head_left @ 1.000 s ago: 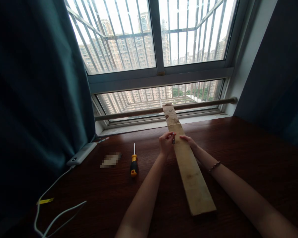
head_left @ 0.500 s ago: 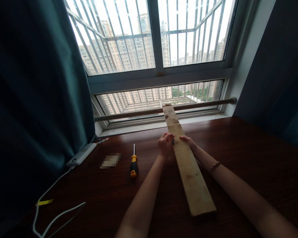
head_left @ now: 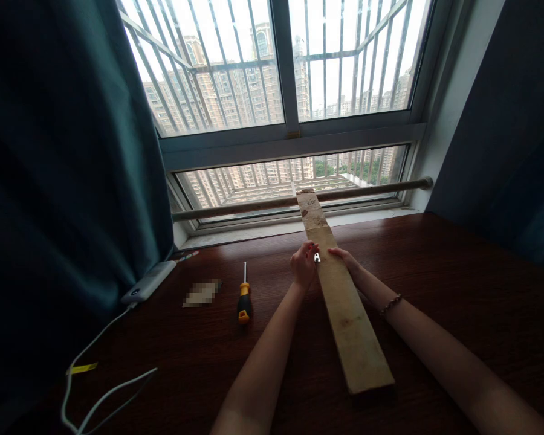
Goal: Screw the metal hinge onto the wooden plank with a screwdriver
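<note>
A long wooden board (head_left: 344,314) lies over the dark table, its far end at the window rail. My left hand (head_left: 303,264) is closed in a pinch at the board's left edge. From its fingers shows a small shiny metal plate (head_left: 317,257) with dark holes, close against the board; its exact kind is too small to tell. Across from it, my right hand (head_left: 346,260) is closed on the board's right edge, thumb on top and fingers hidden below. Left of my left forearm lies a screwdriver (head_left: 243,302) with a yellow and black handle.
A blurred-out flat item (head_left: 202,293) lies left of the screwdriver. Farther left are a white power strip (head_left: 149,282), its white cable (head_left: 95,333) and a yellow tag (head_left: 82,368). The curtain (head_left: 131,151) hangs at left; a metal rail (head_left: 245,208) crosses before the window.
The small metal plate now shows a bright face where it looked dark before. My left hand has shifted very slightly; the board and my right hand stay in place.
</note>
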### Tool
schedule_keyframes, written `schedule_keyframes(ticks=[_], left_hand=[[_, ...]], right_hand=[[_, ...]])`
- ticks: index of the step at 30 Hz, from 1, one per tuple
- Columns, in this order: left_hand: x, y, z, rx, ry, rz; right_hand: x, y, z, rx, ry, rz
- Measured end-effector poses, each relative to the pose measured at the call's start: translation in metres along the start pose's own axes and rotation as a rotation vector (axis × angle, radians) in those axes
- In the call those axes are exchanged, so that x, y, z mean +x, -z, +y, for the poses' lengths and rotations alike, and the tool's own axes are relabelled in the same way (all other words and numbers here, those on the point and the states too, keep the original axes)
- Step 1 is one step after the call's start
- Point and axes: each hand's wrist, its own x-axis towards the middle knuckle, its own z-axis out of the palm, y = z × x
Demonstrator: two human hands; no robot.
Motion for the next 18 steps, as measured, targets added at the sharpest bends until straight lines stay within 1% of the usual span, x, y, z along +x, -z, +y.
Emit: schedule_keyframes(ticks=[3,5,6,7,8,10,12,14,16,18], left_hand=[[0.008,0.003,0.001,-0.096,0.026,0.027],[0.018,0.011,0.003,-0.165,0.05,0.055],[0.024,0.016,0.005,-0.211,0.068,0.049],[0.03,0.023,0.006,-0.267,0.088,0.013],[0.035,0.03,0.008,-0.326,0.113,-0.057],[0.044,0.045,0.012,-0.405,0.161,-0.278],[0.048,0.058,0.016,-0.397,0.176,-0.516],[0.048,0.066,0.02,-0.337,0.165,-0.686],[0.045,0.067,0.022,-0.265,0.143,-0.772],[0.043,0.064,0.023,-0.198,0.123,-0.797]], right_hand=[[-0.002,-0.001,0.0,-0.006,-0.003,-0.004],[-0.004,-0.002,0.0,-0.007,-0.011,-0.017],[-0.006,-0.003,-0.001,-0.006,-0.013,-0.032],[-0.007,-0.004,-0.001,-0.004,-0.011,-0.049],[-0.008,-0.004,-0.001,-0.002,-0.004,-0.065],[-0.008,-0.005,-0.001,-0.003,0.004,-0.079],[-0.007,-0.003,-0.001,-0.018,-0.004,-0.052],[-0.005,-0.001,0.0,-0.032,-0.014,-0.016],[-0.004,0.0,0.001,-0.036,-0.019,0.002],[-0.004,0.001,0.001,-0.039,-0.031,0.002]])
